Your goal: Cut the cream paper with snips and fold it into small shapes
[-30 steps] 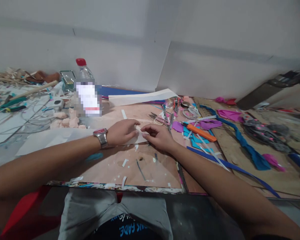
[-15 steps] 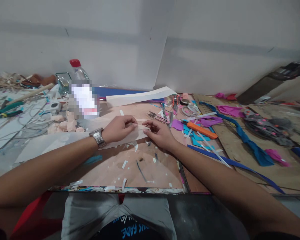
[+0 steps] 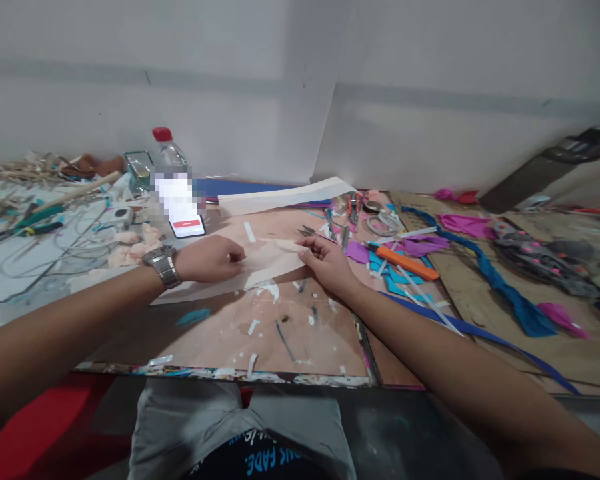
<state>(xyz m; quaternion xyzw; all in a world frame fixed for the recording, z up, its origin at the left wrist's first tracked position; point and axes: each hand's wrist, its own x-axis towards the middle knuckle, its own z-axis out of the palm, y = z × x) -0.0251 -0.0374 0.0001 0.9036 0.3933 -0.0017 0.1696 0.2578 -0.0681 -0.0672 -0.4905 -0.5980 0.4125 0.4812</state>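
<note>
Single head-worn view, facing forward, down onto worktable [image 3: 320, 353].

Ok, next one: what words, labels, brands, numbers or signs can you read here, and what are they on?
"NS FADE.": blue lettering, upside down in this view, on the dark top; the start of its first word is unclear.
White script on the same top: too blurred to read.
Phone screen: mostly pixelated; any label on its red button is too small.
Wristwatch: nothing legible.
</note>
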